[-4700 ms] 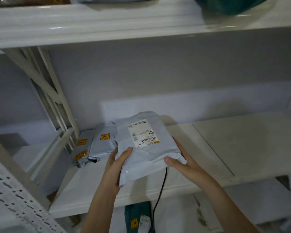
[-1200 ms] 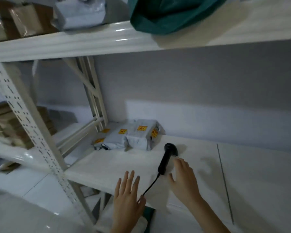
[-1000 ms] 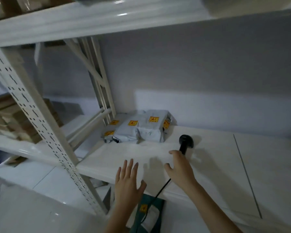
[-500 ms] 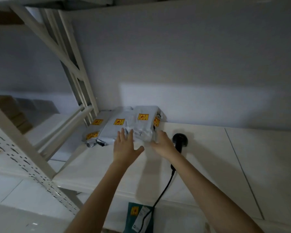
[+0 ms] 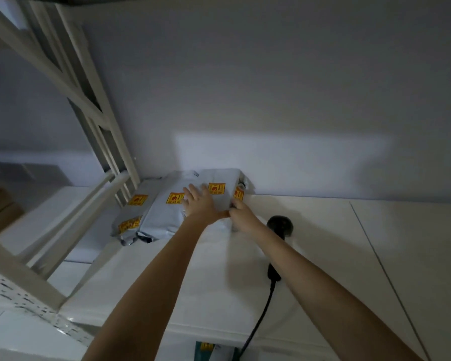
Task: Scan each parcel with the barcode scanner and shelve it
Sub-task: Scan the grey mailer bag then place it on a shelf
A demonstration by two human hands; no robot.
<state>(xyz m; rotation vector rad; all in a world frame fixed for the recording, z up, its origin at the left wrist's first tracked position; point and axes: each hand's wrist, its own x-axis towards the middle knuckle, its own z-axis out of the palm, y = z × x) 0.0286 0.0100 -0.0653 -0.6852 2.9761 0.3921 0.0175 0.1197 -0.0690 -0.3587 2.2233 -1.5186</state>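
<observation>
Three grey poly parcels with yellow stickers lie side by side at the back left of the white shelf (image 5: 323,256): a left parcel (image 5: 132,213), a middle parcel (image 5: 162,214) and a right parcel (image 5: 219,178). My left hand (image 5: 199,204) rests flat on top of the right parcel, fingers straight. My right hand (image 5: 241,217) is at that parcel's near right edge, with its fingers curled against it. The black barcode scanner (image 5: 280,225) lies on the shelf just right of my right hand. Its cable (image 5: 258,321) hangs over the front edge.
The rack's white braced upright (image 5: 97,113) stands left of the parcels. The grey wall (image 5: 271,100) closes the back. A teal parcel (image 5: 206,347) shows below the shelf's front edge. Brown boxes (image 5: 0,212) sit on a neighbouring shelf at far left.
Both hands have reached forward from the shelf's front edge to the right parcel at the back. The scanner, let go by my right hand, stays lying on the shelf.
</observation>
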